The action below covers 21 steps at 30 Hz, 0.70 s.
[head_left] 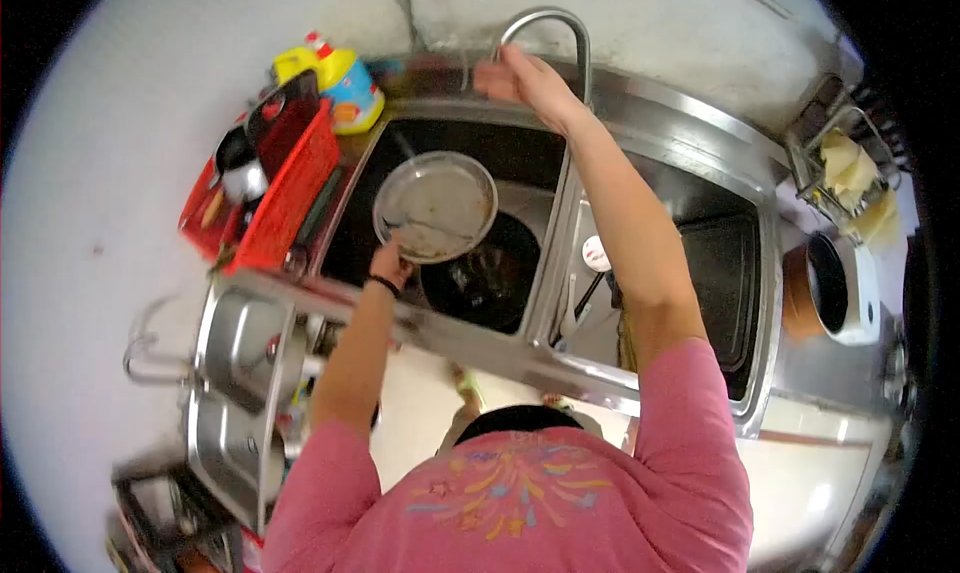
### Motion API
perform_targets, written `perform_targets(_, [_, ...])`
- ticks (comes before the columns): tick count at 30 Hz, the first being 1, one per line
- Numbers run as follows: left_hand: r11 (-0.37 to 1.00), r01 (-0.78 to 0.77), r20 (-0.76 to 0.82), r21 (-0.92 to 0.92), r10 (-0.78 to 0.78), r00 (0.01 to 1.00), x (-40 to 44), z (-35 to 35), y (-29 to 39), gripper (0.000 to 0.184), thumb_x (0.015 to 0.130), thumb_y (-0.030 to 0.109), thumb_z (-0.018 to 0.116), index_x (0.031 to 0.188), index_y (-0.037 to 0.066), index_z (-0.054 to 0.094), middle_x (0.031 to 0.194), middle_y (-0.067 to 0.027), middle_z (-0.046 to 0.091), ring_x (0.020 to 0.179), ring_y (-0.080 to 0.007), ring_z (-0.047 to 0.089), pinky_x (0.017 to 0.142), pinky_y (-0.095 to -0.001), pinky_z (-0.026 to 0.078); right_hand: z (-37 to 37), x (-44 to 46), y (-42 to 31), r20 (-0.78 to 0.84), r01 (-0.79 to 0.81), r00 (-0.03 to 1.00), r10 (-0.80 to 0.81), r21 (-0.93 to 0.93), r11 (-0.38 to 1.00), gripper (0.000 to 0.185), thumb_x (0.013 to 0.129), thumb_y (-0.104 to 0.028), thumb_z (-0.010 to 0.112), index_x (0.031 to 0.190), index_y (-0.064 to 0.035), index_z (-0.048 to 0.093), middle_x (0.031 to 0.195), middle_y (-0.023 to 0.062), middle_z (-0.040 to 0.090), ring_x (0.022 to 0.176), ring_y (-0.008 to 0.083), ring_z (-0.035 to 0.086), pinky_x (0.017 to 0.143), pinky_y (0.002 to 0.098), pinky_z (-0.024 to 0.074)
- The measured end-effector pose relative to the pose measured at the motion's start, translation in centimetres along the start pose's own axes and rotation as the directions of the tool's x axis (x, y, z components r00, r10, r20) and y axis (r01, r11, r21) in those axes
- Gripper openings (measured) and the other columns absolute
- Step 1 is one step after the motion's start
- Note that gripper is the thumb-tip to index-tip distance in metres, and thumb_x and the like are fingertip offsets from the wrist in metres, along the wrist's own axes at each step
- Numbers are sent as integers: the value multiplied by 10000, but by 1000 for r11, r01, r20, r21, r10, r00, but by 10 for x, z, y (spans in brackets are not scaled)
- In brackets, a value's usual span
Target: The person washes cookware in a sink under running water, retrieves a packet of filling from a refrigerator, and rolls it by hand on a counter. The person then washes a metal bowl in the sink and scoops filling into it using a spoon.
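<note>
A round metal plate (440, 198) is tilted over the left sink basin (400, 138), with my left hand (393, 263) closed on its lower left rim. Inside that basin, below the plate, lies a dark round pan (497, 278). My right hand (525, 81) is raised beside the curved faucet (583, 58), its fingers stretched out to the left and partly blurred, holding nothing. Whether it touches the faucet cannot be made out.
At the left stand a red basket (290, 198) with utensils and a yellow bottle (355, 93). The right basin (690, 188) holds a dark tray (715, 283) and a white round item (596, 254). A pot (828, 283) stands farther right.
</note>
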<state>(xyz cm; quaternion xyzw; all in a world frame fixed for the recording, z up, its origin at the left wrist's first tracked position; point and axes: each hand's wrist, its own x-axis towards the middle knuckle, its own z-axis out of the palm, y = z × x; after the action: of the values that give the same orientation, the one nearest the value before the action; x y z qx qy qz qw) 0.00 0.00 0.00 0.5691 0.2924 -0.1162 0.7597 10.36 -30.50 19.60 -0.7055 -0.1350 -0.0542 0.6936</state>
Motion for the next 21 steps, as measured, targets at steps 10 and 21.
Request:
perform_targets(10, [901, 273, 109, -337, -251, 962, 92, 40, -21, 388, 910, 332, 465, 1087, -12, 491, 977, -117, 562, 668, -175, 515, 499, -268, 453, -59, -3, 138, -448, -474, 877, 175, -866, 159, 408, 877, -410, 413, 946, -71, 629, 890, 192, 619, 862, 377, 577, 766, 458, 449])
perform_targets(21, [851, 404, 165, -337, -369, 915, 162, 29, -68, 478, 911, 310, 464, 1267, 30, 312, 781, -168, 556, 407, -178, 418, 350, -270, 354, 115, -21, 189, -330, -539, 841, 429, -434, 723, 267, 824, -264, 540, 827, -12, 629, 602, 110, 622, 591, 258, 632, 593, 367, 497])
